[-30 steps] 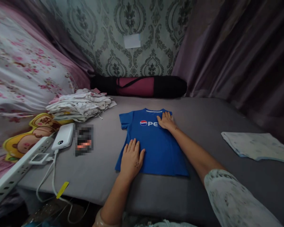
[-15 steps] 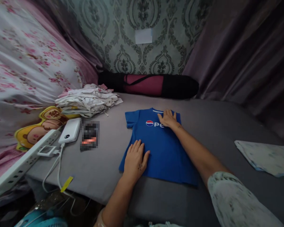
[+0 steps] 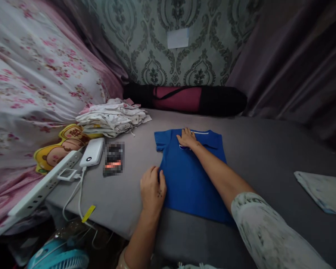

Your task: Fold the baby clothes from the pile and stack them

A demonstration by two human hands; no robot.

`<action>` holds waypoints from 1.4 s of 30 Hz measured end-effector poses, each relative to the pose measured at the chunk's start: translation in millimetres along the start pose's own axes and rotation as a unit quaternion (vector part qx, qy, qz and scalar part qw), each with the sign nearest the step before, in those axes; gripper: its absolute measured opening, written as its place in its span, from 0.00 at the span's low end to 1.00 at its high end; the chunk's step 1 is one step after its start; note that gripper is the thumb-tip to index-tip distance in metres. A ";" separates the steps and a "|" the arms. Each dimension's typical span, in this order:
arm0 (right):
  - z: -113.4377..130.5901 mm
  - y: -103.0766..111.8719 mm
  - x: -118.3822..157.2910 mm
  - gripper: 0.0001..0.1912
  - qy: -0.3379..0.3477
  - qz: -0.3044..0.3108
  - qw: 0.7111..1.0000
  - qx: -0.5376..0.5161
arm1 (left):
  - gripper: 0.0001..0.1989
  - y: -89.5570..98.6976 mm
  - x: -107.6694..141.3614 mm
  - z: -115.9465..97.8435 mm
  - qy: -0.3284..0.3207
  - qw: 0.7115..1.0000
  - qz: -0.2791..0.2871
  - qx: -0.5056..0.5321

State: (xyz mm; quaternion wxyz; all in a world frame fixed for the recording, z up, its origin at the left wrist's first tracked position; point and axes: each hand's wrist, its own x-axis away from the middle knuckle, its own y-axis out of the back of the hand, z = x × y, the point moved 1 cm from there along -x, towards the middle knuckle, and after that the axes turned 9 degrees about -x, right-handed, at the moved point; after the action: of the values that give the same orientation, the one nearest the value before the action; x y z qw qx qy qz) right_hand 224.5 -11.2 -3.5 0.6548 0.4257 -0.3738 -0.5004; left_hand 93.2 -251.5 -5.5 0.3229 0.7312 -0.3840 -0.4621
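Note:
A blue short-sleeved T-shirt lies front up on the grey bed surface, its white inner neckband showing at the collar. My right hand rests flat on its upper chest, left of the collar, covering most of the printed logo. The sleeve on the shirt's left side sticks out, while the opposite upper corner looks folded in over the front. At the shirt's left side edge is my left hand, its fingers slightly bent and the thumb apart, over the fabric's border. That hand hides the lower left corner.
A pile of light clothes sits at the back left, near a white power bank, a power strip and a yellow plush. A long black and maroon bag lies along the wall. Folded pale cloth lies right.
My right hand has slid left across the chest from the collar's right side, now over the logo. My left hand has shifted from the shirt's front to its left edge, fingers more bent.

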 end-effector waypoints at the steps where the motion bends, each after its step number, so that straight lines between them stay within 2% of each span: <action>1: 5.7 3.8 0.5 0.31 0.013 -0.009 1.000 0.003 | 0.14 -0.3 -0.1 2.1 0.005 1.000 0.009 -0.017; 4: 36.7 11.1 4.7 0.23 0.073 -0.047 0.996 -0.015 | 0.14 -2.0 0.3 6.4 0.012 0.997 0.042 -0.067; 8: 93.6 0.8 14.3 0.20 0.106 0.017 0.991 -0.082 | 0.15 0.0 0.3 8.6 0.015 0.990 0.078 -0.114; 12: 129.5 -19.7 21.0 0.29 0.026 0.014 0.989 -0.145 | 0.13 6.1 1.3 13.3 0.021 0.989 0.108 -0.100; 14: 133.0 -26.4 20.0 0.26 -0.007 0.001 0.982 -0.190 | 0.10 9.5 2.5 17.8 0.044 0.987 0.135 -0.071; 18: 119.4 -26.8 9.0 0.14 -0.023 -0.005 0.964 -0.264 | 0.08 14.9 4.5 26.3 0.070 0.980 0.186 0.000; 21: 101.6 -19.4 -0.8 0.06 -0.044 -0.005 0.938 -0.343 | 0.08 18.1 5.9 27.5 0.060 0.981 0.182 0.022; 23: 88.9 -12.5 -3.9 0.05 -0.062 -0.016 0.912 -0.406 | 0.06 21.0 7.7 24.1 0.057 0.983 0.172 0.038; 27: 62.3 6.2 1.7 0.05 -0.093 -0.052 0.845 -0.524 | 0.05 30.3 12.7 6.0 0.041 0.987 0.138 0.066; 30: 42.0 23.5 12.7 0.04 -0.107 -0.064 0.800 -0.587 | 0.08 36.6 16.0 -13.7 -0.010 0.992 0.104 0.070; 33: 22.2 38.7 25.7 0.04 -0.116 -0.073 0.766 -0.628 | 0.09 37.6 18.8 -31.2 -0.059 0.991 0.101 0.065; 37: -4.1 44.4 43.9 0.05 -0.144 -0.084 0.743 -0.648 | 0.11 30.4 24.5 -42.8 -0.106 0.985 0.133 0.038; 42: -31.5 28.0 61.4 0.07 -0.201 -0.080 0.743 -0.634 | 0.12 22.1 34.1 -43.3 -0.157 0.971 0.181 0.005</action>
State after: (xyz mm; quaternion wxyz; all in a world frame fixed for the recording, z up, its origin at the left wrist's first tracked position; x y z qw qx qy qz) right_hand 276.3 -61.4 15.2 0.6408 -0.1697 -0.0580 -0.7465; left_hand 136.9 -286.7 14.0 0.3327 0.5698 -0.5581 -0.5031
